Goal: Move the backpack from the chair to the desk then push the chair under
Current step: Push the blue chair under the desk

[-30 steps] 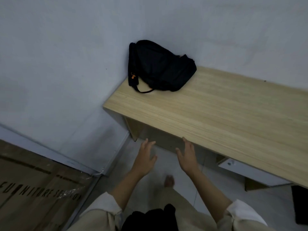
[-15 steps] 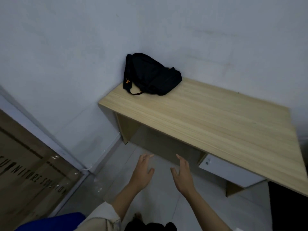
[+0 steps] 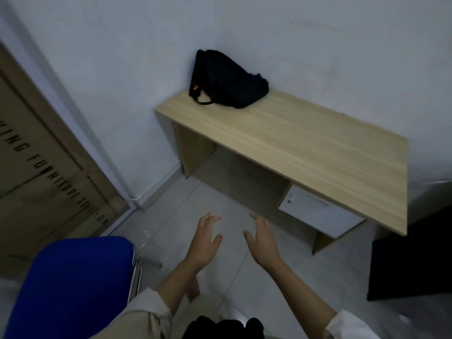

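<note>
A black backpack [image 3: 227, 80] lies on the far left corner of the light wooden desk [image 3: 305, 140], against the white wall. The chair's blue seat [image 3: 71, 285] shows at the lower left, with a chrome leg [image 3: 135, 275] beside it, well short of the desk. My left hand [image 3: 204, 242] and my right hand [image 3: 263, 238] hover over the tiled floor in front of the desk's knee space, both open with fingers spread and holding nothing. Neither hand touches the chair.
A white drawer unit [image 3: 318, 211] hangs under the desk's right side. A large cardboard box [image 3: 41, 167] with black lettering leans at the left. A dark object [image 3: 411, 260] stands on the floor at the right. White walls close the corner behind the desk.
The view has pulled back from the desk, so the whole desk shows and the blue chair has come into sight at the lower left. Both hands stay open and empty.
</note>
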